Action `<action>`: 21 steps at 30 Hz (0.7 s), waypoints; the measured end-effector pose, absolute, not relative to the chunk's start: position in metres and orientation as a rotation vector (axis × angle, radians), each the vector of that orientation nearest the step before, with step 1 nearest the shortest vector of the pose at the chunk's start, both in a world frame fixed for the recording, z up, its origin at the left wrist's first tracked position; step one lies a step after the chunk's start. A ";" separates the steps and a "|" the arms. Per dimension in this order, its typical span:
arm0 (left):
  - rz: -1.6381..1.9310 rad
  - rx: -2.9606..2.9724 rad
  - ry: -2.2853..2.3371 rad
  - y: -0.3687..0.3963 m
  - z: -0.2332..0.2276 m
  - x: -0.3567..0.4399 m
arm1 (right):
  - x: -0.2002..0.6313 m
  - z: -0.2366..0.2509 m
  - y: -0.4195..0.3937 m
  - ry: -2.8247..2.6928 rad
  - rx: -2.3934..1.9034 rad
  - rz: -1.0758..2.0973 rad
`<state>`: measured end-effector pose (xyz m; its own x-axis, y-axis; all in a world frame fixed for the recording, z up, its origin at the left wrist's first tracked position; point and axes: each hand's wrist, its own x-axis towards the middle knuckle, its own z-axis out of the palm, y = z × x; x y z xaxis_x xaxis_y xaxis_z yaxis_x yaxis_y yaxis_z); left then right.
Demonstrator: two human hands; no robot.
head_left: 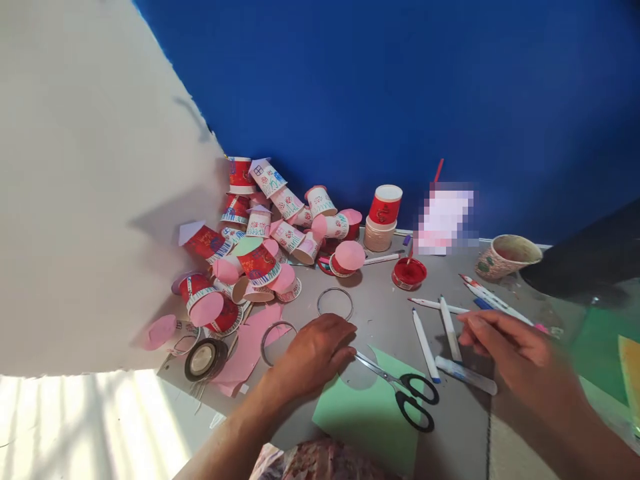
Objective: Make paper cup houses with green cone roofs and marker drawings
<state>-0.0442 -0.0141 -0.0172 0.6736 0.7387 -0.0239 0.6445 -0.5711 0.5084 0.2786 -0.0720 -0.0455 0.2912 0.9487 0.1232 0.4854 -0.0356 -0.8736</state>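
Observation:
My left hand reaches over the table palm down, fingers bent and drawn together. The blade tips of the black-handled scissors meet its thumb; whatever lies under the fingers is hidden. Beneath the scissors is a green paper sheet with a rounded cut in its edge. My right hand is curled, thumb against fingers, beside a white marker; I cannot make out anything in its pinch. Close by lie a blue-tipped marker, a clear capped tube and a red-tipped pen.
Decorated paper cups heap at the left, with black tape and pink paper. Two metal rings, one farther back, lie near my left hand. Behind stand stacked cups, a red tub and a patterned cup.

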 end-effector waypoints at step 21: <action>0.923 1.956 1.367 0.038 0.035 -0.003 | 0.231 0.078 0.072 -1.930 -1.939 -0.089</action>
<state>-0.0033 0.0379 0.0349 0.2374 0.9480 0.2121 0.5511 -0.3113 0.7742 0.2310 0.0719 0.0778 0.0439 0.9458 0.3217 0.9714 0.0348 -0.2349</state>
